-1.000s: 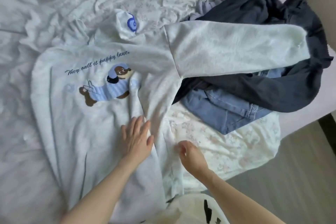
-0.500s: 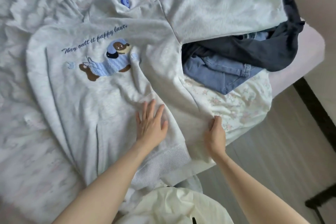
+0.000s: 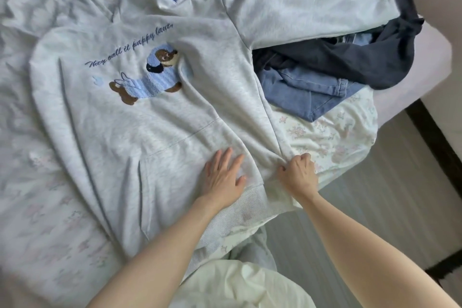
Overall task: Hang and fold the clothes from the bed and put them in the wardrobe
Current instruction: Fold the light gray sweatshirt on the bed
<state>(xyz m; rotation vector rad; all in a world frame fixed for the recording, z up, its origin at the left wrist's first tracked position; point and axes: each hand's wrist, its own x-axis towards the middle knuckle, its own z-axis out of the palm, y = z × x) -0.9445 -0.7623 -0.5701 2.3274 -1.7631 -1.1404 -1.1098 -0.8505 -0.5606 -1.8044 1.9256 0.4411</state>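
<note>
- Bed (image 3: pixel 37 207), covered in a rumpled pale floral sheet (image 3: pixel 332 137), its corner at right above the floor (image 3: pixel 390 207).
- Grey hoodie (image 3: pixel 125 132) spread front-up across the sheet, one sleeve thrown over the pile at right.
- Jeans (image 3: pixel 307 92) folded beside the hoodie, under a dark garment (image 3: pixel 362 62) near the corner.

From the hoodie (image 3: pixel 140 117), open sheet (image 3: pixel 37 182) lies toward nine o'clock. Toward two o'clock, jeans (image 3: pixel 307 92) and a dark garment (image 3: pixel 350 57) pile up under the sleeve (image 3: pixel 312 7), blocking passage. Bare floor (image 3: pixel 375 207) lies at four o'clock.
</note>
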